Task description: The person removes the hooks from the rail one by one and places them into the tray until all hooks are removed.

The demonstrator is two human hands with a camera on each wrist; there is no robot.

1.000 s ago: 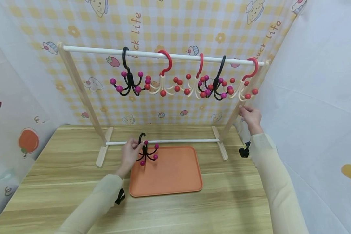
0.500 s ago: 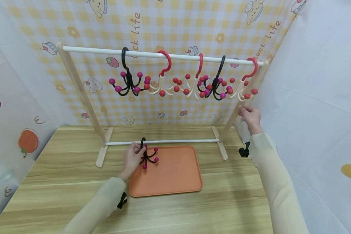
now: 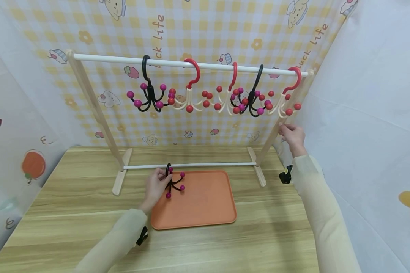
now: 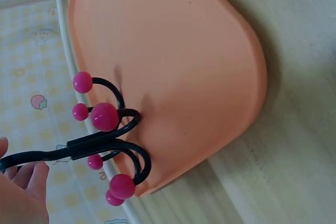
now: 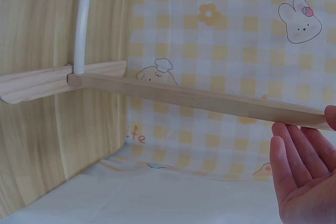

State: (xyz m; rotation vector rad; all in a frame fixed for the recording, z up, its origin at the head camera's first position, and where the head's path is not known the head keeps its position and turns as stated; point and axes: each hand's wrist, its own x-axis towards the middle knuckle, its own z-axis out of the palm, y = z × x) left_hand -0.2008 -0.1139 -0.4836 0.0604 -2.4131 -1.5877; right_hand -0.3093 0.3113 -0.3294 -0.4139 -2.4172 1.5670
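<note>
My left hand [image 3: 155, 185] pinches a black multi-arm hook hanger [image 4: 89, 145] by its stem, just below the curved hook. Magenta balls tip its spread arms, which point down over the left end of an orange tray [image 3: 201, 201]. In the left wrist view the arms' bends overlap the tray's edge. My right hand [image 3: 292, 136] grips the right wooden post [image 5: 210, 100] of a hanging rack, thumb on one side and fingers on the other.
Along the rack's white top rod [image 3: 123, 59] hang several similar hangers, black ones and cream ones with red hooks [image 3: 195, 72]. A white lower rod [image 3: 208, 164] runs behind the tray. The rack's wooden feet [image 3: 256, 167] stand on the wooden table [image 3: 71, 212].
My left hand has lowered the black hanger slightly and shifted it a little to the right, closer over the tray. The right hand stays on the post.
</note>
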